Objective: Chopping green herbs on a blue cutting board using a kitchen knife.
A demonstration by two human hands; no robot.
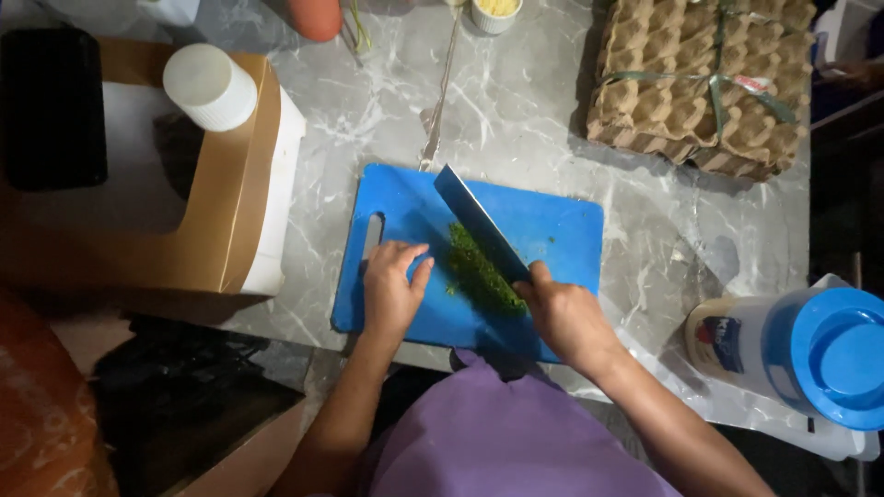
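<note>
Cutting board [562, 230] centre on counter [516, 120], chopped herbs [479, 271] on it under knife [479, 221]. Egg trays [700, 83] at 1 o'clock, jar [810, 354] at 4, box [230, 184] at 9, cup [210, 87] on box.

The knife handle is hidden inside the right hand [564, 316]; the jug [810, 354] with a blue lid is cut by the right edge, the orange object [315, 17] and small white cup [495, 12] by the top; the egg trays' [704, 78] contents are unseen
</note>
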